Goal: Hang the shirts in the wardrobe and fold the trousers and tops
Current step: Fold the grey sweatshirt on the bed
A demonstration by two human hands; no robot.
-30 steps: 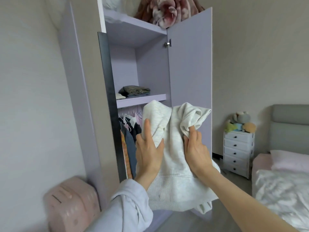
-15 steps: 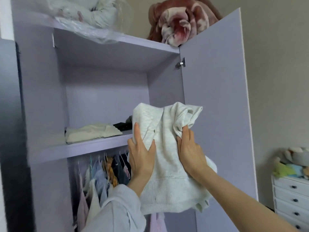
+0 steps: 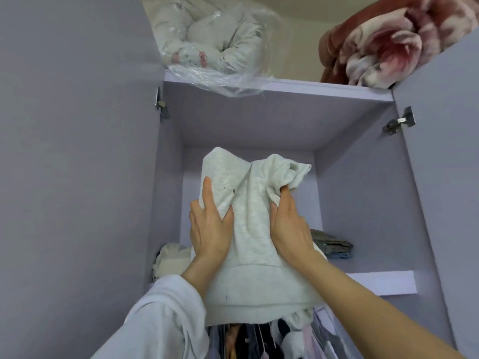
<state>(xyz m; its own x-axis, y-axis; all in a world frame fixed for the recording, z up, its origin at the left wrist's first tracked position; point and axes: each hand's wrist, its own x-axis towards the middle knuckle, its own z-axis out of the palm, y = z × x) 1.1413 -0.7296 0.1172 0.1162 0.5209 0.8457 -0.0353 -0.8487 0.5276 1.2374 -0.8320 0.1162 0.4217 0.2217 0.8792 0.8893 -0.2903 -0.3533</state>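
Care suits this step, I judge: with left hand [image 3: 211,229] and right hand [image 3: 291,225] each keeping a grip on the folded cream top [image 3: 248,229] (soft, ribbed hem nearest), raised before the wardrobe shelf [image 3: 383,282], slide it in level so folds hold.

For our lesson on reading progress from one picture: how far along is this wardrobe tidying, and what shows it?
Done: a cream folded garment and a dark folded stack lie on the wardrobe shelf, and clothes on hangers hang below it. In hand: the left hand and right hand hold a folded pale grey sweatshirt up at the shelf opening. Left: setting it down; other laundry is out of view.
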